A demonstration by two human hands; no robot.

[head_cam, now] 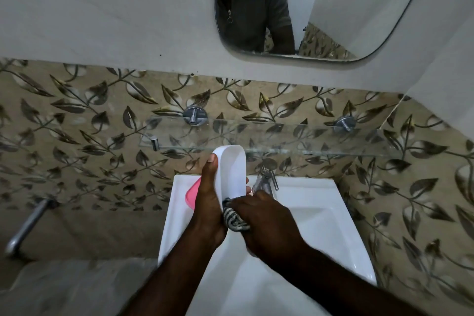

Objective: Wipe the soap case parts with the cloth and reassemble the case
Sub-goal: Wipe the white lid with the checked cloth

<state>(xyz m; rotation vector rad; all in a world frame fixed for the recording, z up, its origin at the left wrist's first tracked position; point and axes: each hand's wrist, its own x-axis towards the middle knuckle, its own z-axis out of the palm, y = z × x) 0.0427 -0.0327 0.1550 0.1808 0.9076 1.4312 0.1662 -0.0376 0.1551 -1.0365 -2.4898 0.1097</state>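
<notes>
I am looking down on a white sink (323, 215), the one surface that is carrying anything here. A pink case part (190, 194) is lying flat on its left rim, near the back corner, with only its left edge showing. A chrome tap (265, 177) is standing upright about midway along the back rim. Above the sink, a glass shelf (302, 139) is running along the leaf-patterned tiles (77, 120), hanging on two round chrome brackets (195, 115).

Two hands: left hand (209, 202), right hand (266, 223). Two soap case parts: one white part (232, 169), one pink part (191, 194). One striped cloth (234, 219). One sink (320, 213) with one tap (264, 179). One glass shelf (295, 138) on two chrome mounts (195, 115) (345, 123). One mirror (346, 7). One chrome pipe (25, 226) far left, possibly a second tap.
</notes>
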